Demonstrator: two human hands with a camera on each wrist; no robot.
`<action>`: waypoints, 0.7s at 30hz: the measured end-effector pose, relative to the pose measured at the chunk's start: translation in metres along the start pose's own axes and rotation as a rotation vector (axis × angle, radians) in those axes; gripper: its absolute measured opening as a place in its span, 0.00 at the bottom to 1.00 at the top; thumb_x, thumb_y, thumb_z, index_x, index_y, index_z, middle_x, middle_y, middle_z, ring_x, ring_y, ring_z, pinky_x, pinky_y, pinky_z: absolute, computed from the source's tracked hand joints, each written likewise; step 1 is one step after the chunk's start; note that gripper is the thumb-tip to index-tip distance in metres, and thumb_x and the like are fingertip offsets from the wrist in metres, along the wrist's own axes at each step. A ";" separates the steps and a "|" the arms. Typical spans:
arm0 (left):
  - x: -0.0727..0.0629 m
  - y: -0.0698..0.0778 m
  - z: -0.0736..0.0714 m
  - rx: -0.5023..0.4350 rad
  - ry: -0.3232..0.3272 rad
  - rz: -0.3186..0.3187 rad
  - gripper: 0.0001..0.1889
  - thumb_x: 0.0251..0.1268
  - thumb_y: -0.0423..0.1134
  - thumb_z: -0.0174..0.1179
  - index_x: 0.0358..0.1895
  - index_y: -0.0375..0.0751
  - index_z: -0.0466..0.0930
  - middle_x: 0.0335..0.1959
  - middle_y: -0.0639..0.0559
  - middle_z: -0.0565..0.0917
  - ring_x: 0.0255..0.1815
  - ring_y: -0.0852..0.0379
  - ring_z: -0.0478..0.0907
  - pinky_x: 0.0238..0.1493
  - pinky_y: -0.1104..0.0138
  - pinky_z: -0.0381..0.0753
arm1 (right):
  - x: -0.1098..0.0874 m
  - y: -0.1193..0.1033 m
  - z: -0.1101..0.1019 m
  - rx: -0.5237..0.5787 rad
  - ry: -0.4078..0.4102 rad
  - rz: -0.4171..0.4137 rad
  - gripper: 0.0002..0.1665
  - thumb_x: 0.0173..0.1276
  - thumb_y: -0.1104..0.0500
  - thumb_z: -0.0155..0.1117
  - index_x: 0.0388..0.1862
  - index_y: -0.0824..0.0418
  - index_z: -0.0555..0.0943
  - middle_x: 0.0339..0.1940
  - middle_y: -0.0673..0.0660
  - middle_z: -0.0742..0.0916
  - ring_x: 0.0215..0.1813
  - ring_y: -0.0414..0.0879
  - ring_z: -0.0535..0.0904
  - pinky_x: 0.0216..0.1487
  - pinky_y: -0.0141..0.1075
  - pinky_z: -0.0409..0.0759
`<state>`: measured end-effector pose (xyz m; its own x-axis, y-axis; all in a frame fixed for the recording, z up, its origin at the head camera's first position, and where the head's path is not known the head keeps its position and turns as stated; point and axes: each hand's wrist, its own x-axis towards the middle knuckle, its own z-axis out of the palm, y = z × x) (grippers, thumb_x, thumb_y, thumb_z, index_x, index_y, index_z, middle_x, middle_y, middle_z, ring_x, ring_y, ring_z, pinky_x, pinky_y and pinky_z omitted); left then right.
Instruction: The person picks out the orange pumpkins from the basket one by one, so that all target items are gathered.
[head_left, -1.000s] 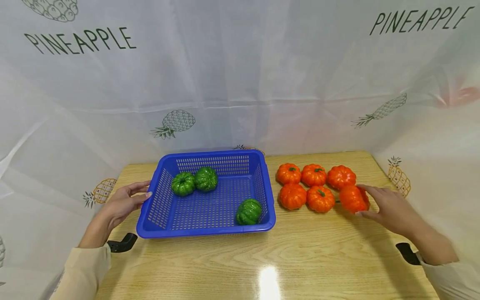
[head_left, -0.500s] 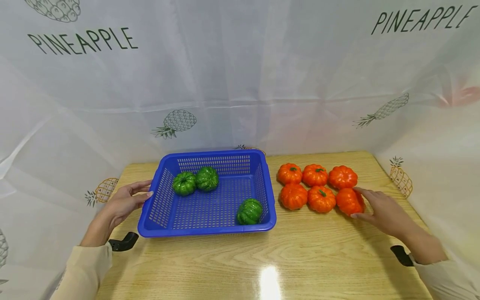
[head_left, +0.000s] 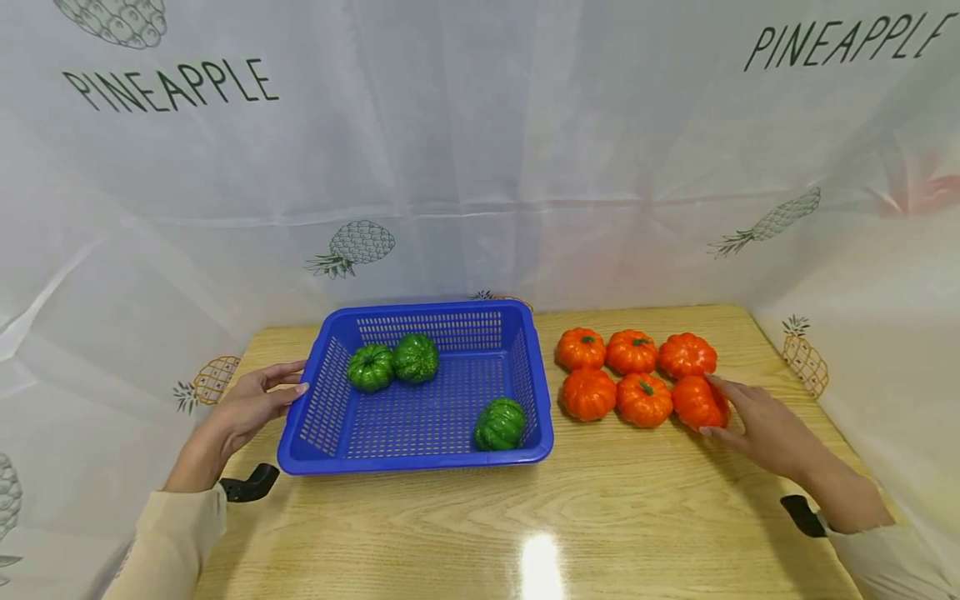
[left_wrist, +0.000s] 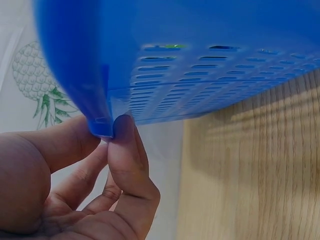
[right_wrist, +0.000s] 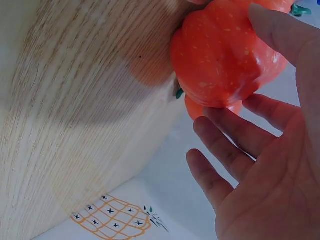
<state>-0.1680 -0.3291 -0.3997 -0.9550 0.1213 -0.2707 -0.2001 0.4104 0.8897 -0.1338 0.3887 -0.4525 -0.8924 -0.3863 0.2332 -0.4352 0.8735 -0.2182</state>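
My left hand [head_left: 243, 410] pinches the left rim of a blue plastic basket [head_left: 412, 461]; the left wrist view shows thumb and finger meeting at the rim's edge. Inside the basket lie two green pumpkins [head_left: 371, 367] side by side at the back left, and another green pumpkin [head_left: 500, 423] in the front right corner. On the table to the right, my right hand [head_left: 772, 429] holds an orange pumpkin [head_left: 697, 402] between thumb and fingers. That pumpkin [right_wrist: 220, 55] lies on its side at the right end of the front row, its stem hidden.
Several other orange pumpkins [head_left: 643, 400] stand in two close rows right of the basket. The wooden table [head_left: 420, 533] runs toward me in front. White pineapple-print sheeting [head_left: 480, 167] hangs behind and at both sides.
My right hand has moved the orange pumpkin leftward, up against the front row; over the last half second it has stayed there. The left hand and basket hold still.
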 end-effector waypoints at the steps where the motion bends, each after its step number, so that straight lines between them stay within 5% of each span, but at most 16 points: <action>1: 0.000 0.000 0.000 0.000 -0.001 0.001 0.34 0.85 0.34 0.52 0.84 0.26 0.49 0.74 0.23 0.61 0.44 0.68 0.83 0.49 0.70 0.86 | 0.000 0.000 0.000 0.000 -0.003 0.001 0.49 0.55 0.58 0.86 0.70 0.77 0.73 0.59 0.79 0.83 0.55 0.77 0.80 0.51 0.70 0.79; 21: 0.003 -0.006 -0.003 -0.008 -0.024 0.020 0.33 0.87 0.38 0.51 0.85 0.30 0.50 0.73 0.27 0.64 0.49 0.65 0.83 0.53 0.69 0.85 | -0.002 0.010 -0.006 0.047 0.025 0.113 0.41 0.72 0.53 0.74 0.72 0.77 0.71 0.62 0.83 0.78 0.59 0.82 0.74 0.54 0.73 0.73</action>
<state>-0.1708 -0.3341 -0.4051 -0.9534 0.1508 -0.2613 -0.1828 0.4003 0.8980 -0.1359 0.3997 -0.4488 -0.9333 -0.2780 0.2275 -0.3373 0.8960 -0.2888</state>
